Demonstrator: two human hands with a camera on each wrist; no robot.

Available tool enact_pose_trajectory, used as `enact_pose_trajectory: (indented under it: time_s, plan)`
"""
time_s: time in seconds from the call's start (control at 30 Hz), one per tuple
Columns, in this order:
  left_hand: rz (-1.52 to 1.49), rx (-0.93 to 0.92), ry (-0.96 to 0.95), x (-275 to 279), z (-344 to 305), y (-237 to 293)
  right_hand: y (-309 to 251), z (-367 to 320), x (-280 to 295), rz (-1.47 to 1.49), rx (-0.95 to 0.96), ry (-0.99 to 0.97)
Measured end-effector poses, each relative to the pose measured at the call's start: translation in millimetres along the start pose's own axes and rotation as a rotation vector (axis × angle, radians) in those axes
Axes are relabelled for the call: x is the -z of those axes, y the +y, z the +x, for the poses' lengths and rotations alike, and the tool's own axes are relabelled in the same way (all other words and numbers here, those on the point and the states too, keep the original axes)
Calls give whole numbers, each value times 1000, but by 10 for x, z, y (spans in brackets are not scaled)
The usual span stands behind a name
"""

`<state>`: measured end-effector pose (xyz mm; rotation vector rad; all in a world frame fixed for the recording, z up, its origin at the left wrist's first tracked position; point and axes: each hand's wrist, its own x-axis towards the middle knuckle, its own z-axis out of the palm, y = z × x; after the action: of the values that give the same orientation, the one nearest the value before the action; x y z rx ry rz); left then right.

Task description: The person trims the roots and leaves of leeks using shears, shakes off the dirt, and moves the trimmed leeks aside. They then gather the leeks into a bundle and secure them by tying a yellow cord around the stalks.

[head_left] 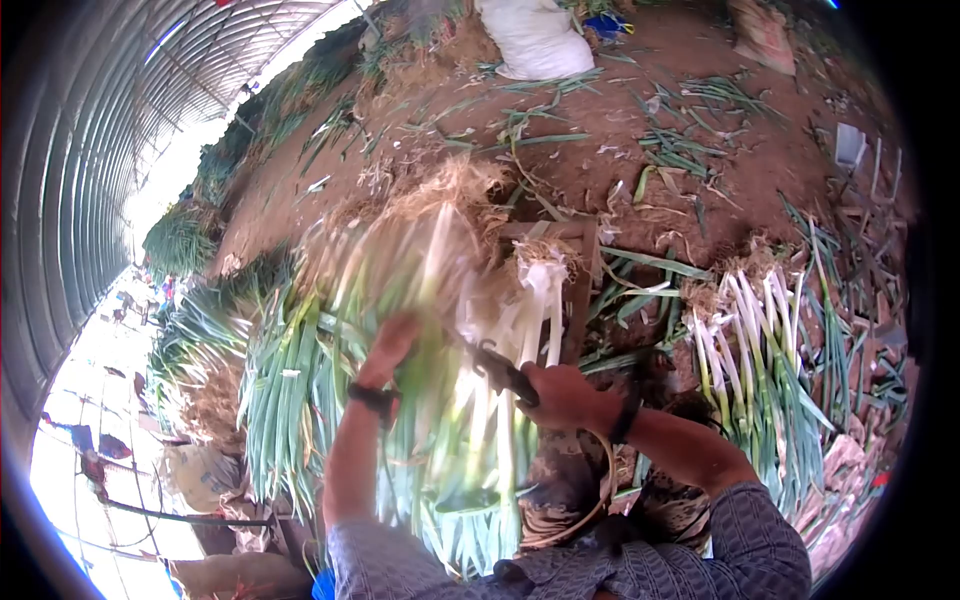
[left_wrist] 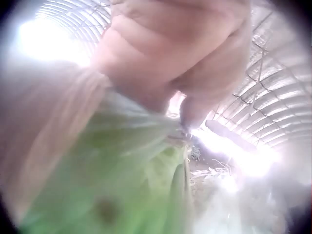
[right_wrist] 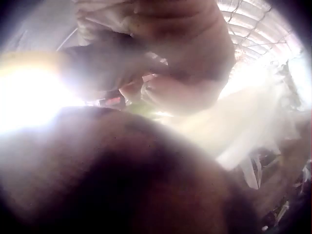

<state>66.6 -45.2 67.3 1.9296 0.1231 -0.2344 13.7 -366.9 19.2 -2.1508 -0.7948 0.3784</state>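
My left hand [head_left: 395, 345], blurred by movement, grips a green onion [head_left: 437, 250] with its roots pointing away from me. In the left wrist view the curled fingers [left_wrist: 170, 53] close over broad green leaves [left_wrist: 122, 165]. My right hand [head_left: 572, 397] holds a dark-handled air blow gun [head_left: 505, 375], its nozzle pointing left toward the onion stalks. A yellowish hose [head_left: 610, 470] curves down from that hand toward my lap. Directly in front lies a pile of green onions [head_left: 480, 420] with white stalks; a rooted bundle [head_left: 542, 275] stands out just beyond the blow gun.
Another row of green onions [head_left: 755, 330] lies to the right. More leafy onions [head_left: 290, 390] are heaped on the left. Loose trimmings [head_left: 680, 150] litter the brown soil ahead, with a white sack [head_left: 535, 40] at the back. A ribbed arched roof [head_left: 90, 150] rises on the left.
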Motion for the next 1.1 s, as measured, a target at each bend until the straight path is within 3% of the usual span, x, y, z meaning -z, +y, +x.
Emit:
enact_pose_trajectory:
  time_s: [0.1, 0.27, 0.37, 0.57, 0.67, 0.77, 0.97, 1.1]
  plan:
    - [77, -30, 81, -18, 69, -115, -10, -59, 33, -53, 13, -77]
    - [135, 4, 136, 35, 128, -144, 50, -41, -59, -67, 5, -40]
    - [-111, 137, 107, -4, 75, -10, 52, -49, -86, -45, -5, -29]
    - [-116, 171, 137, -155, -26, 262, 124, 11, -123, -49, 5, 48]
    - [-124, 116, 168, -164, -9, 121, 151, 26, -137, -42, -8, 81]
    - [134, 99, 176, -79, 34, -73, 140, 48, -55, -32, 2, 106]
    - [97, 182, 164, -302, -111, -29, 256, 142, -92, 0, 32, 195]
    - [263, 128, 191, -441, -202, 50, 287, 187, -38, 52, 39, 217]
